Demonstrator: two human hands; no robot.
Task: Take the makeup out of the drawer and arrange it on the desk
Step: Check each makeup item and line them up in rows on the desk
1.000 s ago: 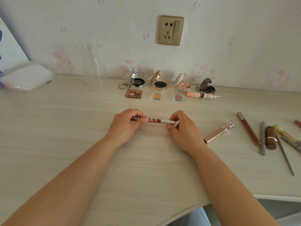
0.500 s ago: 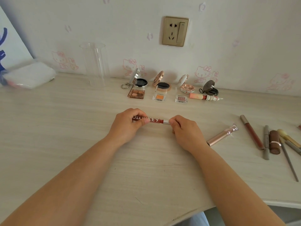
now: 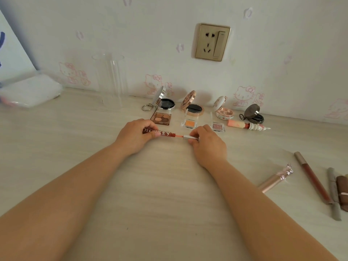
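There it goes: the silver cap [image 3: 190, 137] has just slid away from the red lip gloss tube [image 3: 158, 133], and a thin orange wand stem now shows between them where half a second ago the two were butted together. My left hand [image 3: 136, 136] pinches the lettered tube, my right hand [image 3: 205, 142] pinches the cap, both low over the desk [image 3: 169, 194]. I reckon I'm opening it for display like the row behind, where four compacts [image 3: 192, 107] stand lids up, pans showing. The clear glass cylinder [image 3: 111, 81] by the wall looks empty. More lip sticks and pencils [image 3: 312, 178] wait at my right
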